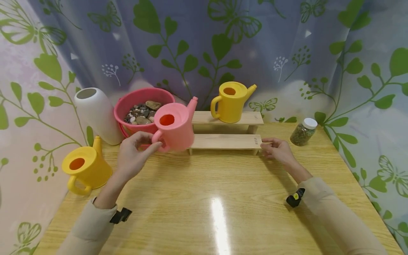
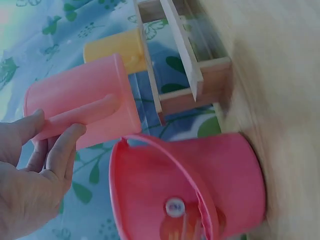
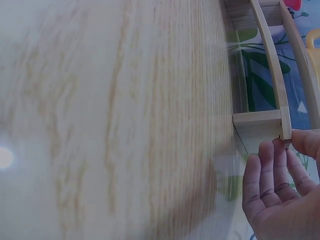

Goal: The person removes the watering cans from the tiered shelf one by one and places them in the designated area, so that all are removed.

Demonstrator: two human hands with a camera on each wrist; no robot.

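My left hand (image 1: 135, 154) grips the handle of a pink watering can (image 1: 178, 129), thumb and fingers around it. The can is raised off the table, its spout pointing up and to the right, in front of the left end of a two-step wooden stand (image 1: 223, 141). In the left wrist view the pink can (image 2: 85, 95) hangs above the red bucket. At the right end of the lower step, my right hand (image 1: 278, 150) pinches the board's edge; the right wrist view shows thumb above and fingers (image 3: 267, 170) below it. A yellow watering can (image 1: 231, 104) stands on the upper step.
At the back left, a red bucket (image 1: 122, 109) holds stones and pebbles beside a white vase (image 1: 100, 117). Another yellow watering can (image 1: 90, 168) stands at the table's left edge. A small jar with a white lid (image 1: 304, 132) stands right of the stand. A patterned curtain hangs behind.
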